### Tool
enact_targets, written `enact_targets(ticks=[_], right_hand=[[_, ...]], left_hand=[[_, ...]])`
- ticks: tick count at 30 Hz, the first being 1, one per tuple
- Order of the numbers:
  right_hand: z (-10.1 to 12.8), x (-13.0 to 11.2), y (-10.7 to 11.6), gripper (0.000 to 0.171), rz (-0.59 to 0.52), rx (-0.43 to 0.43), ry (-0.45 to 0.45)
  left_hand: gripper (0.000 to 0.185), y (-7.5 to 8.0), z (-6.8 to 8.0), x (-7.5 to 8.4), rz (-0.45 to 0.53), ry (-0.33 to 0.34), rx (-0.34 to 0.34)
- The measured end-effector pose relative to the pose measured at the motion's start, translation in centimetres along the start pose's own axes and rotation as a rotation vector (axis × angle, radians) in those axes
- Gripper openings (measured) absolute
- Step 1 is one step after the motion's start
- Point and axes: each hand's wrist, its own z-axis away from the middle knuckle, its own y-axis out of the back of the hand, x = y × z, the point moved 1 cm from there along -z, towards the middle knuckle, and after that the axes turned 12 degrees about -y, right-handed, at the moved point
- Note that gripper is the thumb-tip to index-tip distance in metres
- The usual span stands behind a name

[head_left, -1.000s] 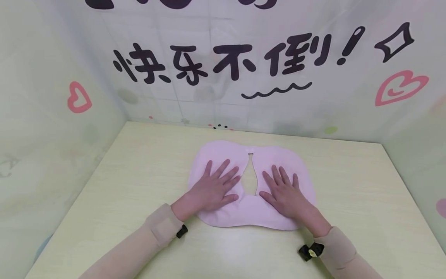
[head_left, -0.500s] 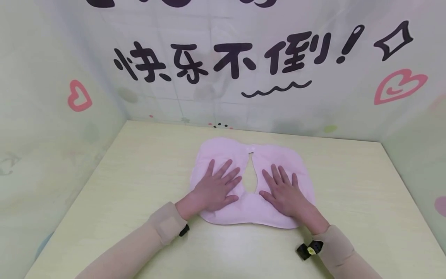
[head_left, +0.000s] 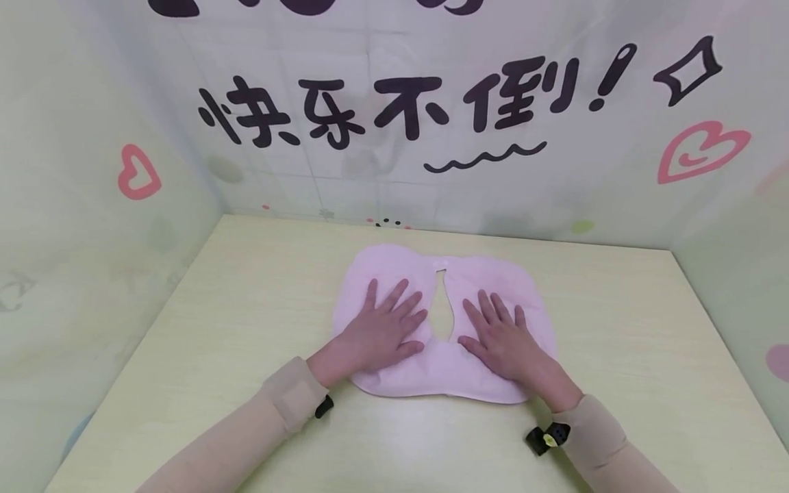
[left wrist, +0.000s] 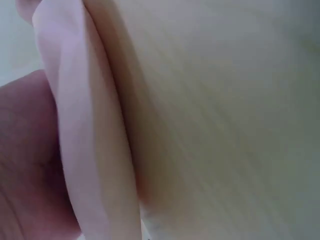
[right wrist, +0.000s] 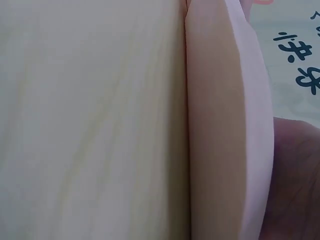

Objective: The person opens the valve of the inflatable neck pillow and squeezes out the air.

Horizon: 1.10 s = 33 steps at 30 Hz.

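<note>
A pale pink padded cushion (head_left: 445, 370), with rounded lobes and a narrow teardrop slot down its middle, lies flat on the table in the head view. My left hand (head_left: 381, 335) rests palm down on its left lobe, fingers straight and spread. On the right lobe lies my right hand (head_left: 504, 344), also palm down with fingers extended. The left wrist view catches the cushion's near edge (left wrist: 82, 130) with part of my left hand (left wrist: 30, 165) behind it. Likewise, the right wrist view has the cushion's thick edge (right wrist: 225, 130) and part of my right hand (right wrist: 295, 185). Both palms' undersides are hidden.
The light wood-grain table (head_left: 259, 287) ends at a printed back curtain (head_left: 333, 185) with dark lettering. Similar side curtains stand at left and right. Small black devices hang at both wrists, the right wrist's device (head_left: 545, 438) being the more visible.
Both hands stay spread on the cushion. The cushion and hands sit very slightly farther from me than one second ago, and the head view has shifted a little.
</note>
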Motion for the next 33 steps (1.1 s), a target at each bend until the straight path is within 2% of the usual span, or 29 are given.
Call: enact_targets(ticks=[4, 7, 9, 13, 17, 23, 28, 31, 33], right_hand=[[0.6, 0.1, 1.0, 0.076, -0.02, 0.03, -0.007], [1.3, -0.2, 1.8, 0.079, -0.027, 0.088, 0.021], [1.7, -0.7, 2.1, 0.079, -0.017, 0.12, 0.069], [3.2, -2.2, 1.8, 0.078, -0.003, 0.129, 0.188], [4.7, -2.8, 0.9, 0.078, 0.043, 0.116, 0.241], [5.2, -2.5, -0.4, 0.076, 0.058, 0.119, 0.225], [4.8, -2.4, -0.9, 0.076, 0.042, 0.1, 0.212], [4.7, -2.2, -1.1, 0.076, 0.031, 0.098, 0.215], [4.6, -2.1, -1.3, 0.076, 0.041, 0.094, 0.205]], left_hand=[[0.066, 0.7, 0.2, 0.2, 0.048, -0.032, 0.135], [0.065, 1.5, 0.7, 0.8, 0.029, -0.117, 0.202], [0.065, 1.8, 1.3, 1.3, 0.017, -0.184, 0.215], [0.064, 1.4, 3.1, 2.3, 0.001, -0.281, 0.142], [0.065, 0.3, 4.4, 2.7, -0.028, -0.306, 0.075], [0.067, -0.4, 5.3, 2.5, -0.078, -0.284, 0.094], [0.066, -0.9, 5.3, 2.0, -0.046, -0.312, 0.085], [0.066, -1.0, 5.2, 1.8, -0.013, -0.32, 0.049], [0.066, -1.0, 5.2, 1.5, 0.026, -0.3, 0.001]])
